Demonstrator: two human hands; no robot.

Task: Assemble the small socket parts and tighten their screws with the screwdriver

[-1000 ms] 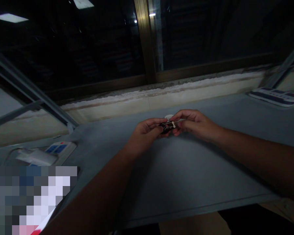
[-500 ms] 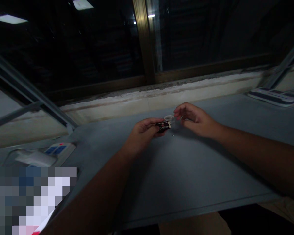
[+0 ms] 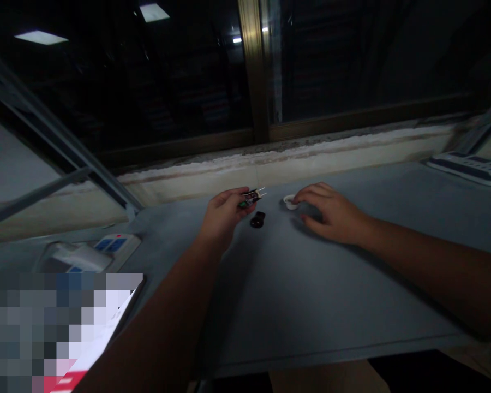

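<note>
My left hand (image 3: 226, 215) is closed on a small dark electronic module (image 3: 250, 197). Two thin metal prongs stick out of the module's right end, and a bit of green shows near my thumb. On the grey table just below it lies a small black part (image 3: 257, 219) with a rounded end and a squared end. My right hand (image 3: 326, 212) reaches to a little white cup (image 3: 289, 202), its index fingertip at the rim or just inside. The thumb is held apart from the fingers, and nothing shows between them. What the cup holds is too small to make out.
A power strip (image 3: 123, 246) with a white plug sits at the left, beside a blurred-out patch. Another power strip (image 3: 468, 168) lies at the back right. Metal frame bars (image 3: 76, 155) rise on the left, and a low wall with dark windows runs behind the table (image 3: 311, 295).
My left hand has moved left with the module, away from my right hand. The black part now shows on the table. My right hand has lowered to the white cup.
</note>
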